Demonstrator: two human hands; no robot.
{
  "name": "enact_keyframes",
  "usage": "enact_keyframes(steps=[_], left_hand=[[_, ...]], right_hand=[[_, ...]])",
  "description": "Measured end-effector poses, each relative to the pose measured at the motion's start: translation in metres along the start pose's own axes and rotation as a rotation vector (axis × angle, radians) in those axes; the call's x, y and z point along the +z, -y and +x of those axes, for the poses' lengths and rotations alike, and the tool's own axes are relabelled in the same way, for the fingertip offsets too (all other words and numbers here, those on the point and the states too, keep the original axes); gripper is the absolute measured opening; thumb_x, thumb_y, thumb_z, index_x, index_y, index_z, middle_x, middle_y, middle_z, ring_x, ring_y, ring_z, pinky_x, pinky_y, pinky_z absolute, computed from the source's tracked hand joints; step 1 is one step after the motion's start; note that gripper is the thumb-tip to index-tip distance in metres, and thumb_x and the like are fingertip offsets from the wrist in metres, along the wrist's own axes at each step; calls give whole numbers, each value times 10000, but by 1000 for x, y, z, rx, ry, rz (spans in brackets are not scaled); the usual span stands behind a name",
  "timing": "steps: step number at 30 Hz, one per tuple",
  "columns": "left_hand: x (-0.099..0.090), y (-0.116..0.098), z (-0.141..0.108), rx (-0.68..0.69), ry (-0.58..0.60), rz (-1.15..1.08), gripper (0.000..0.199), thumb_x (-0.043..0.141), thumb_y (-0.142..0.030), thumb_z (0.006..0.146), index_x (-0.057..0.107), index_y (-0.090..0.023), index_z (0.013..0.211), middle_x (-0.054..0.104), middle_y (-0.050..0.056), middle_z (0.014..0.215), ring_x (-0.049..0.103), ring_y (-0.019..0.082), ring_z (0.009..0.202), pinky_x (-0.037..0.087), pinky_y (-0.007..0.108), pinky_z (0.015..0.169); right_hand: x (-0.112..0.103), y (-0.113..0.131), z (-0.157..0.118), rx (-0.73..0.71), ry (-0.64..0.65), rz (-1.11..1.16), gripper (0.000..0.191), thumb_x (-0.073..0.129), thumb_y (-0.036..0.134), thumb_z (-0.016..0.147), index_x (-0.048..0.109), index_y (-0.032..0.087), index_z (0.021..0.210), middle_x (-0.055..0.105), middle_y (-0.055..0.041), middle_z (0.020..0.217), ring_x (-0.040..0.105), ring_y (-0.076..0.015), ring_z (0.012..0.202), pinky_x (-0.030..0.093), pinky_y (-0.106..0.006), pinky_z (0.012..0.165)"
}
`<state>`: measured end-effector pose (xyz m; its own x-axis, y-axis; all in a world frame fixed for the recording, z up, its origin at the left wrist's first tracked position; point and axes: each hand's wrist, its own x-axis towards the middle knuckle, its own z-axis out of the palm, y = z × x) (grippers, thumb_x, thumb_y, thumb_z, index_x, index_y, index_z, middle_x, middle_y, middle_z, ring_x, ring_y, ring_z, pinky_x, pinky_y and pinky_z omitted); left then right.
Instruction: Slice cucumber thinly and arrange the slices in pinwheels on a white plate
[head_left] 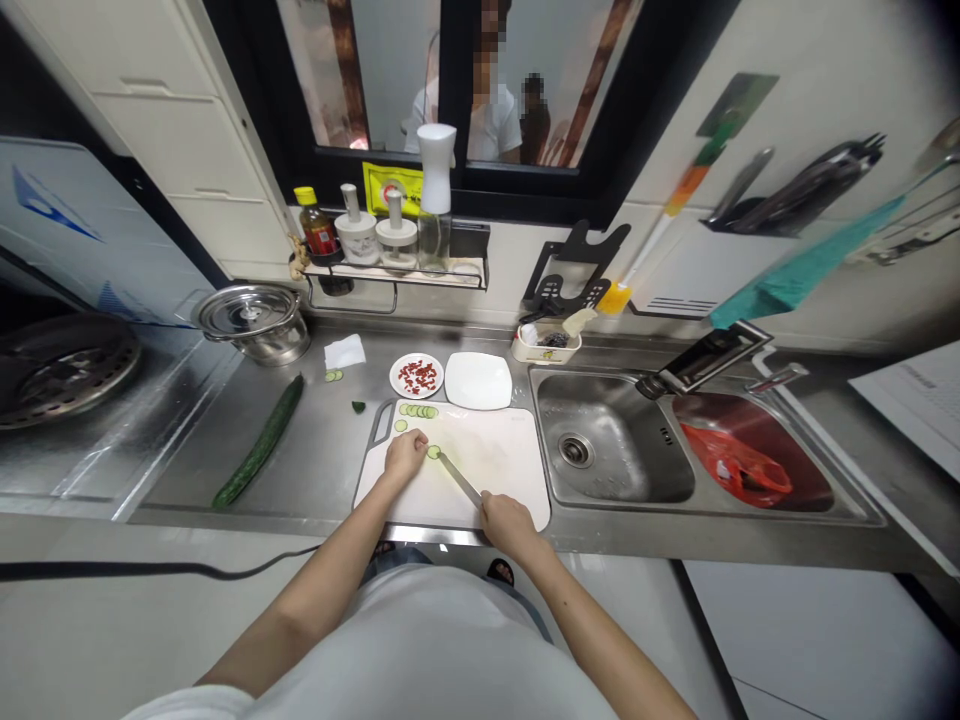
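Observation:
A knife (461, 480) is in my right hand (508, 522), fingers wrapped round its handle. Its blade points up and left across the white cutting board (495, 465). At the blade's tip lies a round cucumber slice (433, 453). My left hand (406, 455) is just left of that slice, low over the board, with fingers curled together; whether anything is between them is hidden. Beyond it a row of overlapping cucumber slices (418, 411) lies along the board's far edge, with a single slice (400, 426) nearer me.
Left of the board are a whole cucumber (259, 440), a cucumber end (358, 407) and a lidded pot (255, 322). Behind it stand a dish of red pieces (418, 376) and a white plate (478, 380). A double sink (615, 440) is on the right.

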<state>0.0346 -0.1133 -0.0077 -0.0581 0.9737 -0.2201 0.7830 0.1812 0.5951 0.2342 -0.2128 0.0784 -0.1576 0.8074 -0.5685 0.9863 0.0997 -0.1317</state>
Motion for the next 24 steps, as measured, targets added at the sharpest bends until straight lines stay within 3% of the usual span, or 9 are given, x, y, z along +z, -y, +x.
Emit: enact_keyframes(steps=[24], left_hand=[[-2, -1, 7, -33, 61, 30, 163, 591, -147, 741, 681, -206, 864, 710, 20, 870, 620, 148, 805, 413, 219, 704]], right_hand=[[-21, 14, 11, -4, 53, -19, 305, 385, 106, 877, 573, 142, 1114, 662, -156, 1046, 635, -225, 986, 450, -293, 733]])
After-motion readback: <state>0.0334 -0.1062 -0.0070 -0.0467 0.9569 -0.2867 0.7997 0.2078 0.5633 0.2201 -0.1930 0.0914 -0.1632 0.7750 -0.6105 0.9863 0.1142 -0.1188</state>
